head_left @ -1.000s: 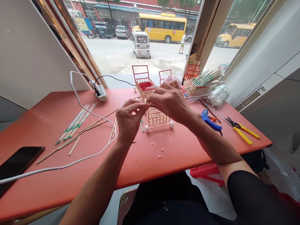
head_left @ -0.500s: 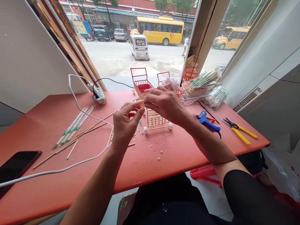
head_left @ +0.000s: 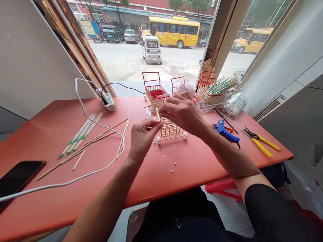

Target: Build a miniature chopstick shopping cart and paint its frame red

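A small cart (head_left: 172, 130) made of thin wooden sticks, with white wheels, stands on the red table in front of me. At its left upper corner, the thumb and index finger of my left hand (head_left: 144, 137) are pinched together on the frame. My right hand (head_left: 180, 109) reaches over the cart from the right, its fingers closed on the top of the same left side, where a pale stick (head_left: 158, 114) shows. The right hand covers much of the cart's upper part, and the exact contact under its fingertips is hidden.
Behind stands a finished-looking cart (head_left: 153, 95) with a red handle. Loose sticks (head_left: 101, 136) and a white cable (head_left: 111, 162) lie left, beside a phone (head_left: 20, 174). On the right are a blue glue gun (head_left: 225, 132), yellow-handled pliers (head_left: 262, 143) and bundled sticks (head_left: 233, 105).
My left hand has moved right and slightly down, and its thumb and index finger have come together at the cart's corner. My right hand stays near the same spot on the cart.
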Motion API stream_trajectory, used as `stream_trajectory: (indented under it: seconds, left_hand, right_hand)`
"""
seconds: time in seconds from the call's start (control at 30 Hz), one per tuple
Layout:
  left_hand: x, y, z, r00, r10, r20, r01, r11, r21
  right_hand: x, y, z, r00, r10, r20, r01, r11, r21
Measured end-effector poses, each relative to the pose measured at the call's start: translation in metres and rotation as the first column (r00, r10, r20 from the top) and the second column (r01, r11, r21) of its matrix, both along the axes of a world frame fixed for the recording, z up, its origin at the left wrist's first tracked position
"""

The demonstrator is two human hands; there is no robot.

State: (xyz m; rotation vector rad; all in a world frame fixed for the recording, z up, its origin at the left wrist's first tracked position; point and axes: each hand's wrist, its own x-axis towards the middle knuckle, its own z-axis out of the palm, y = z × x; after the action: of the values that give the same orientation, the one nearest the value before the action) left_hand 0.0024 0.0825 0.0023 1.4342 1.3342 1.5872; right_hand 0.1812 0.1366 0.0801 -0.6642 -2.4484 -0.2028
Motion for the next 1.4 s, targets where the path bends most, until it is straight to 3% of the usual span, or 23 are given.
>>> stream_trajectory:
  seconds: [0.27,0.7,1.4]
  left_hand:
    - [0.0005,0.0027,-0.0033,1.0,0.021,-0.014,-0.02,0.998,0.051]
    - [-0.0003,0.0008,-0.0028,1.0,0.011,-0.026,-0.01,0.999,0.046]
    - [0.0008,0.001,-0.001,1.0,0.003,-0.008,-0.002,0.999,0.043]
  right_hand:
    - [0.0001,0.003,-0.0055,0.999,0.023,-0.039,-0.023,1.0,-0.014]
    - [-0.0015,0.0008,0.0026,0.998,0.002,0.066,0.005,0.995,-0.102]
    - [-0.0013,0.0018,0.0017,0.999,0.032,0.03,-0.028,0.99,-0.137]
